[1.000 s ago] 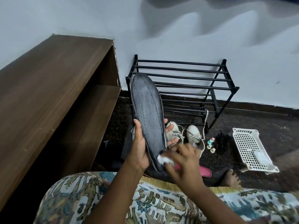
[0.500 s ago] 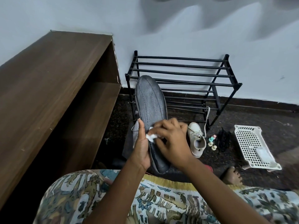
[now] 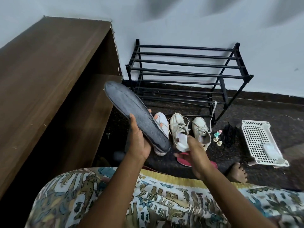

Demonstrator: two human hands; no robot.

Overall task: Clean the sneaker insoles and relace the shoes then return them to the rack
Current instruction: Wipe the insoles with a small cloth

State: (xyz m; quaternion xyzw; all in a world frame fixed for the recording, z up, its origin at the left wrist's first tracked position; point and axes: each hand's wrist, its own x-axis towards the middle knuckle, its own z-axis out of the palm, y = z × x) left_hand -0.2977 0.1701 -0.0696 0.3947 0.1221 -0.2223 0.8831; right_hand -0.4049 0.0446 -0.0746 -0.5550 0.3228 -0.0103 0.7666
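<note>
Since a moment ago the right hand (image 3: 197, 153) has come off the insole (image 3: 131, 112) and swung out to the right, and the insole itself has tipped over so its toe end now points up and to the left instead of standing nearly upright. From where I stand, the left hand (image 3: 139, 142) grips the grey insole near its heel end, thumb along the near edge and fingertips curling round the far edge. The right hand is a little blurred, but its fingers are bunched round a crumpled white wipe (image 3: 182, 143), held clear of the insole and low over the shoes.

On the dark floor (image 3: 263, 112) behind the hands sit pale sneakers: one (image 3: 162, 122) partly hidden behind the insole, a second (image 3: 178, 129) just beside it with its laces loose, and a third (image 3: 201, 130) next to that. They lie in front of the black shoe rack (image 3: 189, 71), which stands against the wall. A white lace (image 3: 213, 111) hangs from the rack's lower rail. To the right of the sneakers are some small pastel bottles (image 3: 217, 137), a heap of black laces (image 3: 227, 134), and a white plastic basket (image 3: 253, 129). Something pink (image 3: 184, 160) lies on the floor under the right hand. A brown wooden cabinet (image 3: 49, 71) fills the left side.
</note>
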